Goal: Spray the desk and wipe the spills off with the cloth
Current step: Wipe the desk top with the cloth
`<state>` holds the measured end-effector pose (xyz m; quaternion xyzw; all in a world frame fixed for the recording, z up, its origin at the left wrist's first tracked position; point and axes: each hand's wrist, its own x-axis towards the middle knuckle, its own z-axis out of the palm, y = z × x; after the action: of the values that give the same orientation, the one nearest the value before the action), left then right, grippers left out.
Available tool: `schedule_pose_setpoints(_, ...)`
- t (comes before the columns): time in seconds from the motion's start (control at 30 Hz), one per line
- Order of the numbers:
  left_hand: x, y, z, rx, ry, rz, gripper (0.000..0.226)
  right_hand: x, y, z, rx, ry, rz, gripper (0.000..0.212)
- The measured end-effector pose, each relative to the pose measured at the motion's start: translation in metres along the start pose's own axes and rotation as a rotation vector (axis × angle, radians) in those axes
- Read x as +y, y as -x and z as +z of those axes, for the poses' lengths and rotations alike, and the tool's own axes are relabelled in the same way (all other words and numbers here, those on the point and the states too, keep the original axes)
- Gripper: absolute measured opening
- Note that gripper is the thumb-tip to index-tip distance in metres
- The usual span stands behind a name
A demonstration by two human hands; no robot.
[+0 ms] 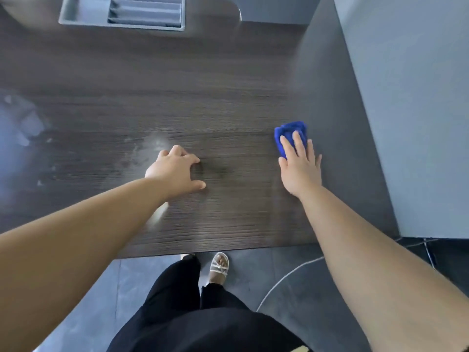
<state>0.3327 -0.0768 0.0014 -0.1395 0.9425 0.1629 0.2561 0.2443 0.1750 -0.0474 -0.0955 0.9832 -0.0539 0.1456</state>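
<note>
Showed pale streaks [137,151] left of the left hand [177,171], braced on arched fingertips, holding nothing. Pressed flat-fingered on the cloth [291,133] with the right hand [300,168], toward the worktop's [228,97] right side. Risked missing those streaks, well apart from the cloth. Dark woodgrain; grey tray [121,13] far; wall [418,97] right.

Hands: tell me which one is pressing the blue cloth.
The right hand, fingers flat on the blue cloth; the left hand rests on the bare desk, holding nothing.
</note>
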Motion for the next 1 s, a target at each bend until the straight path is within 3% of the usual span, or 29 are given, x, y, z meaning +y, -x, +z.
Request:
schedule_pose_setpoints(0.1,0.008,-0.008,0.004,0.095,-0.004,-0.011,0.067,-0.037,-0.007,0.004,0.023,-0.019,0.196,0.055)
schedule_pose_setpoints(0.17,0.006,-0.024,0.000,0.182,-0.103,0.024,0.071,-0.067,0.004,0.019,0.107,0.023,0.013,0.058)
schedule_pose_setpoints(0.27,-0.012,-0.055,-0.027,0.219,-0.171,-0.003,0.080,-0.064,0.013,0.025,0.064,0.104,-0.425,0.054)
schedule_pose_setpoints(0.33,-0.024,-0.077,-0.051,0.185,-0.151,-0.045,0.087,-0.039,-0.010,0.013,0.038,0.158,-0.524,0.051)
schedule_pose_setpoints(0.4,-0.030,-0.090,-0.065,0.156,-0.153,-0.051,0.095,-0.019,-0.034,0.003,0.095,0.161,-0.429,0.048)
schedule_pose_setpoints(0.47,-0.032,-0.106,-0.073,0.149,-0.152,-0.021,0.102,-0.021,-0.056,-0.003,0.096,0.092,-0.185,0.048)
schedule_pose_setpoints(0.53,-0.036,-0.122,-0.076,0.128,-0.133,-0.013,0.109,-0.048,-0.067,0.000,0.179,0.035,0.038,0.050)
schedule_pose_setpoints(0.6,-0.040,-0.136,-0.080,0.085,-0.103,-0.027,0.117,-0.087,-0.067,0.009,0.195,0.001,0.111,0.052)
schedule_pose_setpoints(0.77,-0.045,-0.144,-0.081,0.077,-0.136,-0.011,0.122,-0.119,-0.054,0.017,0.109,0.115,-0.526,0.050)
schedule_pose_setpoints(0.83,-0.044,-0.142,-0.077,0.060,-0.127,-0.016,0.123,-0.087,-0.076,0.004,0.099,0.179,-0.628,0.048)
schedule_pose_setpoints(0.9,-0.042,-0.145,-0.080,0.034,-0.128,-0.022,0.124,-0.057,-0.115,-0.013,0.155,0.163,-0.448,0.049)
schedule_pose_setpoints(1.0,-0.039,-0.148,-0.081,0.022,-0.127,-0.046,0.123,-0.053,-0.155,-0.028,0.170,0.009,0.059,0.047)
